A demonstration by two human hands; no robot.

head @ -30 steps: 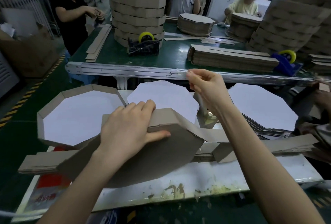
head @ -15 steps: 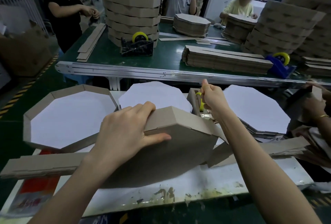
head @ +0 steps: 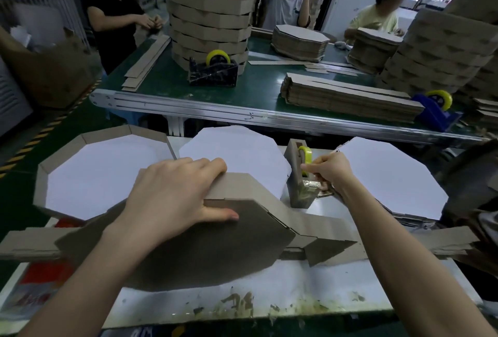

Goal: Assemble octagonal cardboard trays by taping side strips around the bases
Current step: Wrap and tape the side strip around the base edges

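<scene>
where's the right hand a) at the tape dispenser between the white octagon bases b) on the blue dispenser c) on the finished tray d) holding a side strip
A: the right hand sits curled against the tape dispenser, beside its yellow roll; the left hand grips the half-built tray.

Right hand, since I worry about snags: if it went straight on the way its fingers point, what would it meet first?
The tape roll in its dispenser: the right hand points left, and its fingertips seem to touch the roll, though depth is unclear.
</scene>
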